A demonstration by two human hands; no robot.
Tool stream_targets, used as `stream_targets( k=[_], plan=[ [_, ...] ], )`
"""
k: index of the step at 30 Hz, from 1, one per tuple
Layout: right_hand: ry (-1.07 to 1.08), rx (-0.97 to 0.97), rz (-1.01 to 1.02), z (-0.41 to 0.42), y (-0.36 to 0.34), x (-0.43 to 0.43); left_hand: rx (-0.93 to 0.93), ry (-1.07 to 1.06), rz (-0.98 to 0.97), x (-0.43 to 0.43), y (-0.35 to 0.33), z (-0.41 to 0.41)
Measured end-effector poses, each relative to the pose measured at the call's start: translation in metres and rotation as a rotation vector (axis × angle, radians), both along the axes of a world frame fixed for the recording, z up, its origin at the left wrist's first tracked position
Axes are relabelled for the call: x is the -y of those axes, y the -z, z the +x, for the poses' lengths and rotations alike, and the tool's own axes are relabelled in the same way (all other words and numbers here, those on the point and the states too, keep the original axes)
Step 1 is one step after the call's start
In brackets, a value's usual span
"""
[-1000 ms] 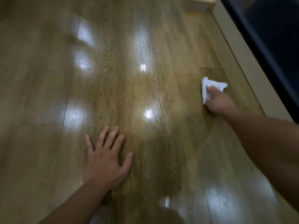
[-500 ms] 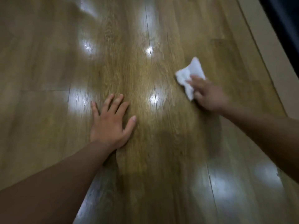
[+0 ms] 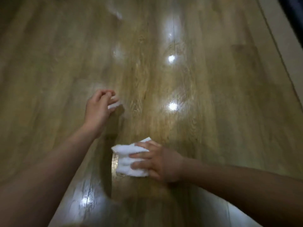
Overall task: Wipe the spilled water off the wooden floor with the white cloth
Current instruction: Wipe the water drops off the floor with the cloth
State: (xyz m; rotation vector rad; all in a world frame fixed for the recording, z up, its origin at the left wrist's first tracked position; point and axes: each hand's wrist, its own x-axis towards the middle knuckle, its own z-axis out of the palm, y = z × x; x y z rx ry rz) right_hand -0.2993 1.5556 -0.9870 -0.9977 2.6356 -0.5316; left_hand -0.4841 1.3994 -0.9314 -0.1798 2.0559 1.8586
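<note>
R hand (image 3: 161, 163) presses flat, fingers straight, on white cloth (image 3: 126, 161) lying on wooden floor (image 3: 213, 95). L hand (image 3: 98, 110), beyond cloth's left edge, fingers curled, blurred; can't tell if it holds anything.

Dim, warm light here, and the glossy wooden floor (image 3: 213, 115) throws back hard white glare spots (image 3: 172, 106) from light above, with a smeared one near the bottom edge. The left hand (image 3: 98, 110) is motion-blurred, its fingertips washed out, and a soft shadow (image 3: 115, 123) lies just beside it. The white cloth (image 3: 129, 159) blows out bright, with little texture. The planks bow towards the frame edges, and the top right corner is black.
</note>
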Motion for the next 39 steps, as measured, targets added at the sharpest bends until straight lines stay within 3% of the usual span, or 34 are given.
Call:
stream_targets(
  k=[3, 7, 9, 11, 13, 16, 17, 19, 21, 24, 27, 32, 35, 39],
  plan=[
    [0.101, -0.034, 0.165, -0.055, 0.004, -0.026, 0.021, -0.05, -0.085, 0.044, 0.009, 0.029],
    [0.763, 0.018, 0.206, -0.144, -0.004, -0.023, 0.059, -0.049, -0.106, 0.075, 0.008, 0.033],
    [0.896, 0.063, 0.23, -0.152, -0.006, 0.01, 0.138, -0.017, -0.099, 0.081, 0.001, 0.033],
    [0.793, 0.011, 0.218, -0.125, -0.005, 0.043, 0.252, 0.043, -0.145, 0.09, -0.004, 0.034],
    [0.516, -0.048, 0.101, -0.081, -0.009, 0.078, 0.389, 0.138, -0.186, 0.105, -0.009, 0.036],
    [0.219, 0.053, 0.05, -0.054, -0.019, 0.104, 0.555, 0.306, -0.25, 0.131, -0.011, 0.041],
    [0.243, 0.099, 0.041, -0.058, -0.027, 0.107, 0.582, 0.317, -0.262, 0.137, -0.013, 0.042],
    [0.504, 0.25, -0.083, -0.075, -0.053, 0.11, 0.605, 0.263, -0.246, 0.145, -0.018, 0.038],
    [0.742, 0.327, -0.27, -0.091, -0.075, 0.111, 0.606, 0.244, -0.211, 0.147, -0.027, 0.028],
    [0.912, 0.513, -0.606, -0.105, -0.105, 0.12, 0.606, 0.38, -0.129, 0.15, -0.049, 0.015],
    [1.003, 0.718, -0.956, -0.117, -0.133, 0.139, 0.559, 0.453, 0.008, 0.157, -0.071, 0.012],
    [1.012, 0.995, -1.51, -0.131, -0.162, 0.162, 0.552, 0.237, 0.38, 0.181, -0.071, 0.013],
    [1.051, 0.993, -1.552, -0.131, -0.158, 0.174, 0.612, 0.12, 0.501, 0.194, -0.066, 0.012],
    [1.234, 0.777, -1.19, -0.125, -0.148, 0.194, 0.628, 0.066, 0.638, 0.204, -0.063, 0.016]
  ],
)
